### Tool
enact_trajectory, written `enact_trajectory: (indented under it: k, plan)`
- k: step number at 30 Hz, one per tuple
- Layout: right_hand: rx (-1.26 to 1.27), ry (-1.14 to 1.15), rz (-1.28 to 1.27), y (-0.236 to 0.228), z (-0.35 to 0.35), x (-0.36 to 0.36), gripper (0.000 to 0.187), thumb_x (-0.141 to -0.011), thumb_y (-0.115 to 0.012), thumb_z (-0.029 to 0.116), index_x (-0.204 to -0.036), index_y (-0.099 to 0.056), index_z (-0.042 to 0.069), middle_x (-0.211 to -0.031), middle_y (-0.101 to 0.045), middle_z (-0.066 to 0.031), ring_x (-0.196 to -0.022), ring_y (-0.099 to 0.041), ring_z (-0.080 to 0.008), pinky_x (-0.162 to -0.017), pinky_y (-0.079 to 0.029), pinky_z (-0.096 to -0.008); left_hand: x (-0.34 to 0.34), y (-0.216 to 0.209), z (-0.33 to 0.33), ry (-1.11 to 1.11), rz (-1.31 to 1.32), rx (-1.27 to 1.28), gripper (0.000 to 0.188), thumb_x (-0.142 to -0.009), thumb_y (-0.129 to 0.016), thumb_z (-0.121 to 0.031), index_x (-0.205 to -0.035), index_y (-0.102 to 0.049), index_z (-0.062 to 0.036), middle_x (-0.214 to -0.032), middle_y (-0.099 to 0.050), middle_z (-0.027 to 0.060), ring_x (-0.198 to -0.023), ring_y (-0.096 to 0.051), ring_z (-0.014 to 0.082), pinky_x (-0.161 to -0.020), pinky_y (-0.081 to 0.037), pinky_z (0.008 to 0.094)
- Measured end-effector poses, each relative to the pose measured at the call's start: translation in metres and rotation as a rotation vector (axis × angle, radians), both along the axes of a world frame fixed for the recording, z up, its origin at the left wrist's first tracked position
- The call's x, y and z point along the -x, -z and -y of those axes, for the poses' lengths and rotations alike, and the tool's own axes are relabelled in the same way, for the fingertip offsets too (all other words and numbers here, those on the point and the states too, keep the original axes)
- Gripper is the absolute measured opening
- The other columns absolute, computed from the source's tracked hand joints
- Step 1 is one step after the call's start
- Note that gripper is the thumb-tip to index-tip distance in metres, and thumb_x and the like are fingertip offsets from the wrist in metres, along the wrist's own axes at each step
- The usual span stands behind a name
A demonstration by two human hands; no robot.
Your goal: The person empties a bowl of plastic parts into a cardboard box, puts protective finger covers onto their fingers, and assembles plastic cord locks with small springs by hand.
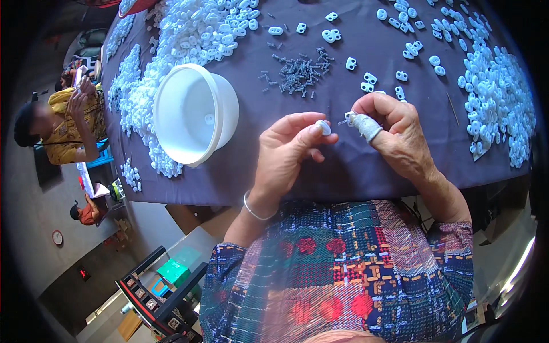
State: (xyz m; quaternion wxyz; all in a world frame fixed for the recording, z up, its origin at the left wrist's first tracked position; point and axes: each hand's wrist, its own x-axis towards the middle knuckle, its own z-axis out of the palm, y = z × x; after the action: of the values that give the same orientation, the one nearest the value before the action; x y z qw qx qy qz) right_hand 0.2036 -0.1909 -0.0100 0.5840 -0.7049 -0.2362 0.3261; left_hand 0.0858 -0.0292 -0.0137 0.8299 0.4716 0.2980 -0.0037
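Over the table's near side, my left hand [279,150] pinches a white oval plastic cord-lock piece [324,127] between thumb and fingers. Just to its right, my right hand [405,136] has its thumb and forefinger closed on a small white cord-lock part [349,116]. A thin metal spring [342,122] sticks out of that part towards the left hand. White wrapping [366,127] covers the right thumb. The two pieces are apart, with a small gap between them. Beyond my hands lies a loose heap of small springs [300,73].
A white round tub [226,106] stands left of my hands, one small piece inside. Large heaps of white pieces [197,34] lie behind it, and more [497,97] at the right. Several two-holed pieces [351,63] are scattered between. A thin needle-like rod [452,108] lies at right.
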Motion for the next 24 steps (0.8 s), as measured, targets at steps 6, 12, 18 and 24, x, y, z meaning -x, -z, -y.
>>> enact_trajectory:
  k: [6,12,18,24]
  plan:
    - [-0.006,0.001,0.041,0.002,0.000,0.000,0.010,-0.085,-0.065,0.009,-0.090,-0.061,0.000,-0.078,-0.056,0.0038,-0.073,-0.051,-0.0022,-0.063,-0.041,-0.0178,0.009,0.015,-0.016,0.217,0.462,-1.523,0.023,-0.070,-0.072,0.000,-0.091,-0.068,-0.0063,-0.092,-0.061,0.0093,-0.085,-0.062,0.0248,-0.071,-0.051,0.0322]
    - [0.006,0.022,0.019,0.003,0.000,-0.001,0.011,-0.085,-0.065,0.009,-0.090,-0.060,0.000,-0.078,-0.058,0.0033,-0.072,-0.051,-0.0021,-0.064,-0.041,-0.0173,0.023,0.013,-0.014,0.035,0.210,-1.503,0.026,-0.066,-0.078,-0.011,-0.089,-0.065,-0.0071,-0.095,-0.057,0.0079,-0.089,-0.054,0.0277,-0.075,-0.045,0.0372]
    - [-0.002,-0.017,-0.023,0.005,-0.001,0.001,0.011,-0.085,-0.065,0.009,-0.090,-0.060,0.000,-0.079,-0.057,0.0037,-0.074,-0.051,-0.0021,-0.065,-0.041,-0.0175,0.020,0.015,-0.008,0.186,0.039,-1.549,0.028,-0.067,-0.079,-0.015,-0.089,-0.066,-0.0061,-0.094,-0.057,0.0077,-0.088,-0.051,0.0235,-0.077,-0.044,0.0344]
    - [0.041,-0.053,-0.037,0.001,-0.002,0.001,0.011,-0.086,-0.064,0.010,-0.090,-0.060,0.000,-0.080,-0.057,0.0032,-0.074,-0.052,-0.0025,-0.066,-0.042,-0.0180,0.014,0.011,0.001,0.174,0.144,-1.396,0.024,-0.070,-0.076,-0.008,-0.091,-0.065,-0.0040,-0.087,-0.063,0.0066,-0.078,-0.058,0.0171,-0.066,-0.047,0.0283]
